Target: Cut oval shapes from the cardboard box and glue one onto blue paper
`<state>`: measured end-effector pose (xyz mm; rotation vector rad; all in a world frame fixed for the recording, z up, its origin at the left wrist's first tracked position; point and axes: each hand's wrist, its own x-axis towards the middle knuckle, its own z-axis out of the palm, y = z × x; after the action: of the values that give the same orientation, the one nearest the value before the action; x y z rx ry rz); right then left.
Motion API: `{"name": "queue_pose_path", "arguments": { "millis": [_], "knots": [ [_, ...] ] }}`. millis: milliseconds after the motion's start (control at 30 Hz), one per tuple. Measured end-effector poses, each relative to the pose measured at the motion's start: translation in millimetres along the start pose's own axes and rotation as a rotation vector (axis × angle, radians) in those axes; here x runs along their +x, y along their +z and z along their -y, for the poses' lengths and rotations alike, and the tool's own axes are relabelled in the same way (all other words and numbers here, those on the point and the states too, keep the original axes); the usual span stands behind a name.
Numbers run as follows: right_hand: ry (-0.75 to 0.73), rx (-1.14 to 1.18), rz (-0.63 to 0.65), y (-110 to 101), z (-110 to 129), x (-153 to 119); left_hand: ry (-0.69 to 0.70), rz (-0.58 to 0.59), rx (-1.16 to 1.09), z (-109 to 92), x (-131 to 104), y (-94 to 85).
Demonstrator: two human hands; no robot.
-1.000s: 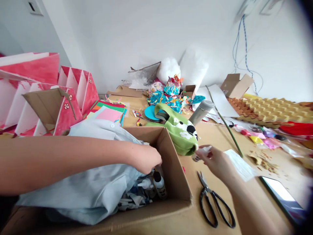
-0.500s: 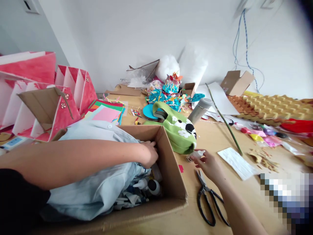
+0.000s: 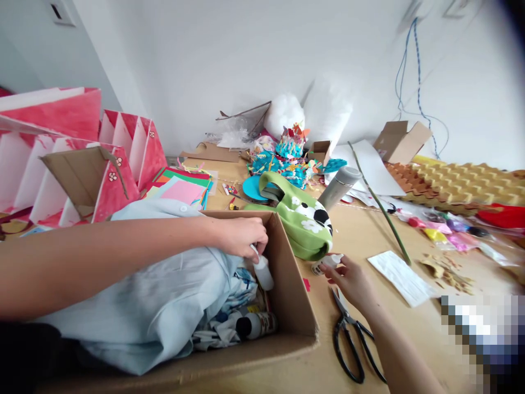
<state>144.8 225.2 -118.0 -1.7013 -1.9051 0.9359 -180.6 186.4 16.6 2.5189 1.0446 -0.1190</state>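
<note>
Left hand (image 3: pixel 240 236) is pinched around a small white bottle (image 3: pixel 262 271), holding it inside the cardboard box (image 3: pixel 297 306) next to the blue shirt (image 3: pixel 143 306). Right hand (image 3: pixel 350 279) grips another little bottle (image 3: pixel 326 262) over the table (image 3: pixel 369 230), near the scissors (image 3: pixel 353 345).

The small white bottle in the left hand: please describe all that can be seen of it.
The small white bottle looks like plastic, with a rounded body and a narrow neck that goes up into the fingers. The left hand grips it by that top end, so any cap is hidden. It hangs nearly upright, slightly tilted, inside the cardboard box, near the right wall, above other bottles and beside the light blue cloth.
</note>
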Motion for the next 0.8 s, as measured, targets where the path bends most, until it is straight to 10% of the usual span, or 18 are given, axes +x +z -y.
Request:
{"name": "queue_pose_path", "arguments": {
  "millis": [533,800],
  "knots": [
    [-0.049,-0.144,-0.076,-18,21,-17,-0.354,-0.173,-0.186,-18,-56,-43.2],
    [-0.091,-0.166,-0.233,-41,70,-39,-0.444,-0.178,-0.207,-25,-62,-40.6]
  ]
}}
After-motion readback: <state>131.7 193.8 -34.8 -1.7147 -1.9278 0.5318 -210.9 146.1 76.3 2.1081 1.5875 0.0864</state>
